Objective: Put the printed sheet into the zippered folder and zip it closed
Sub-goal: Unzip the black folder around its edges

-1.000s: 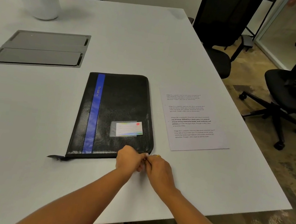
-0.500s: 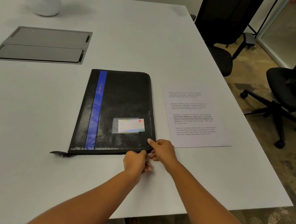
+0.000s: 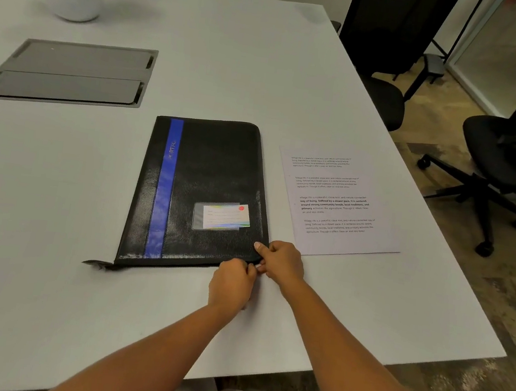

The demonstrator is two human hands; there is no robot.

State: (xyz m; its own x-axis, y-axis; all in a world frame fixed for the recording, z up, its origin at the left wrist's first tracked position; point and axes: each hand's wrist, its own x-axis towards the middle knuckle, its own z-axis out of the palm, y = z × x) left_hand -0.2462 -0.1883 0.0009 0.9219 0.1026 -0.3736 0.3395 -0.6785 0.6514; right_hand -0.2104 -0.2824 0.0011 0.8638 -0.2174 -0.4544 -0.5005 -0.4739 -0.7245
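White table (image 3: 52, 201), chairs (image 3: 501, 155) at right; folder (image 3: 207, 172) runs lengthwise away from me. My left hand (image 3: 231, 285) and right hand (image 3: 284, 262) pinch its near right corner.

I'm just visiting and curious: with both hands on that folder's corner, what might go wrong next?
The folder lies flat on the table, so a tug by the left hand and right hand pinching its corner may slide it. Sliding right, it could push the sheet off the nearby edge.
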